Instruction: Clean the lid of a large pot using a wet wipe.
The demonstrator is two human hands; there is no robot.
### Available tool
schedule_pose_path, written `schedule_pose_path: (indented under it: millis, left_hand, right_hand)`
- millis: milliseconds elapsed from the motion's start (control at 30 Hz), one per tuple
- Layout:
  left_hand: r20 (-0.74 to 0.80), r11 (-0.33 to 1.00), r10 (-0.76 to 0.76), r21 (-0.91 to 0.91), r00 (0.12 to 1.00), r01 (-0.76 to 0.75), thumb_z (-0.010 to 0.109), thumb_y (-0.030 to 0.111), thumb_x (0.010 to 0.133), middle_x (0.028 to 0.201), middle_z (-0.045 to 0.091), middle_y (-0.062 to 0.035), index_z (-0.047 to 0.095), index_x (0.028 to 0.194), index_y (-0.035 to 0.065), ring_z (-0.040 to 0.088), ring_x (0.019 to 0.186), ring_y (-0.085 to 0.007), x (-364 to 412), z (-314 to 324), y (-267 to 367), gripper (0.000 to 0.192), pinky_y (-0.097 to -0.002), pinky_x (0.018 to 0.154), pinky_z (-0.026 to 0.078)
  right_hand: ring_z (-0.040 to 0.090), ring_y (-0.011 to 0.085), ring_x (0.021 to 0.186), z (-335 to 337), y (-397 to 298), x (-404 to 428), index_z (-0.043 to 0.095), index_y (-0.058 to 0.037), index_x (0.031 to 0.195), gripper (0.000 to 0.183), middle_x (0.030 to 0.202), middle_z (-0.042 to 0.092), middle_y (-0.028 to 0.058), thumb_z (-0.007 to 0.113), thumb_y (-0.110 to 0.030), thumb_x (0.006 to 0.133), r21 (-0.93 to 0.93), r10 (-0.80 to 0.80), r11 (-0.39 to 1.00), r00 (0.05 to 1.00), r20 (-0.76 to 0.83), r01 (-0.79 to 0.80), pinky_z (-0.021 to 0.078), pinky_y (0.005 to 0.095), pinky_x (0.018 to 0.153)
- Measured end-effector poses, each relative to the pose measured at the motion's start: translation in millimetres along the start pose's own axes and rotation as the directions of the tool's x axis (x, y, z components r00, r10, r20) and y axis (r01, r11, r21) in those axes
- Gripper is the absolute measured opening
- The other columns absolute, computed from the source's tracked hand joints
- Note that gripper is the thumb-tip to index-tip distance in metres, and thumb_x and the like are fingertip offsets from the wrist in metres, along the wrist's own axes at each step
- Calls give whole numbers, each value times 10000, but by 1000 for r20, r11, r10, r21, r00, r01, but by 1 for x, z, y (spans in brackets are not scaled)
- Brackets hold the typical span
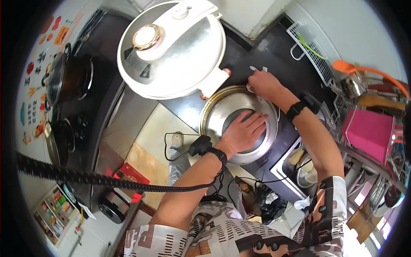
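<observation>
A round, shiny metal basin or lid (pixel 212 125) with a gold-toned edge lies at the front of the dark counter. My left hand (pixel 245 131) rests palm down on the dark disc (pixel 231 119) at its middle, fingers spread. At the far right part of the rim is my right hand (pixel 261 84), its fingers curled, with a bit of white material showing beside them; what it grips is unclear. A small white piece (pixel 253 68) shows just beyond that hand. The large pressure cooker lid (pixel 186 70), with a pale handle bar, is to the upper left of both hands.
A sink (pixel 287 163) with a bowl and brush is at the right, near a white wire rack (pixel 313 51) and crowded utensils. A lidded pot (pixel 69 77) stands on the stove at left. Black cables hang around my left wrist. A red box (pixel 131 175) is lower left.
</observation>
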State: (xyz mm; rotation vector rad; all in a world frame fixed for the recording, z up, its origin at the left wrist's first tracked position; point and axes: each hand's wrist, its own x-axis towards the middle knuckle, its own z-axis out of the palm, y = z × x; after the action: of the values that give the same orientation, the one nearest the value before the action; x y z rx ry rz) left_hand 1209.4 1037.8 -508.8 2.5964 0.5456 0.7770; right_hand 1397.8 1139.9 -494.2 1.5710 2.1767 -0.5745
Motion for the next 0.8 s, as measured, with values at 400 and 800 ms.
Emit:
schedule_pose_path:
  millis: [400, 800]
  left_hand:
    - [148, 998, -2, -67, 989, 12, 649, 122, 729, 1410, 535, -67, 609, 1124, 105, 521, 1269, -259, 3, -5, -1, 398, -472, 1088, 328]
    - [143, 993, -15, -115, 990, 31, 627, 57, 734, 1394, 519, -69, 582, 1102, 94, 506, 1285, -259, 4, -5, -3, 373, -489, 1070, 328]
  right_hand:
    - [693, 379, 976, 38, 3, -60, 714, -39, 954, 159, 1028, 690, 198, 672, -42, 800, 239, 453, 871, 890, -55, -429, 584, 450, 832]
    - [678, 403, 1027, 69, -13, -104, 706, -15, 1011, 243, 1055, 680, 236, 726, -86, 779, 460, 743, 580, 668, 41, -672, 574, 452, 880]
